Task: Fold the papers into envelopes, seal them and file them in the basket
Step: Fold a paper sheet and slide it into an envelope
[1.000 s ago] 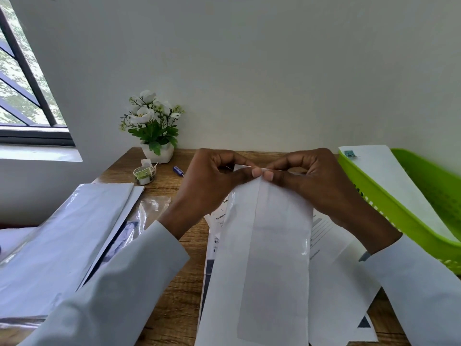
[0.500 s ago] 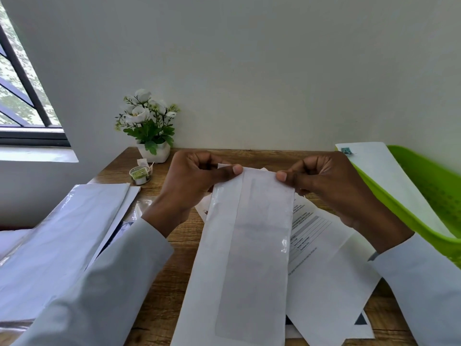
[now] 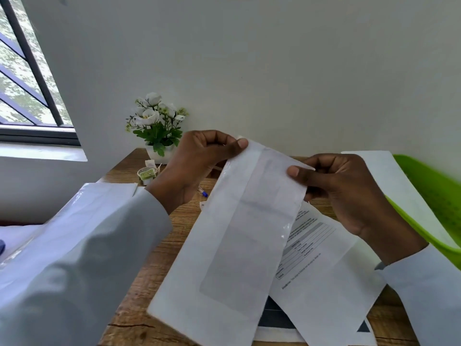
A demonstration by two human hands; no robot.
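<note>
Envelope (image 3: 239,236) front and centre — a long white one with a greyer panel showing through its middle, held up off the worktop (image 3: 159,258) and tilted, its far end at 12 o'clock, its near end dropping toward 7 o'clock. Left hand (image 3: 197,166) has the far left corner, thumb pressed flat on top and fingers curled behind: a firm pinch. Right hand (image 3: 344,193) takes the far right corner the same way, thumb on the face, fingers tucked under the edge. Both grips are closed on the envelope, the two hands apart at opposite corners of that top end.

Under it, at 5 o'clock, a printed sheet (image 3: 321,268) lies on the wood with a table of small text showing, more paper beneath it. At 3 o'clock sits the green basket (image 3: 434,193), a white envelope (image 3: 389,186) already leaning inside it against the near wall.

Over at 9 o'clock a stack of glossy white sleeves (image 3: 74,221) rests on the worktop's left edge. At 11 o'clock — a small pot of white flowers (image 3: 157,126) against the wall, a little roll of tape (image 3: 147,174) just in front of it, and a blue pen tip (image 3: 203,193) peeking out beside the left wrist.
</note>
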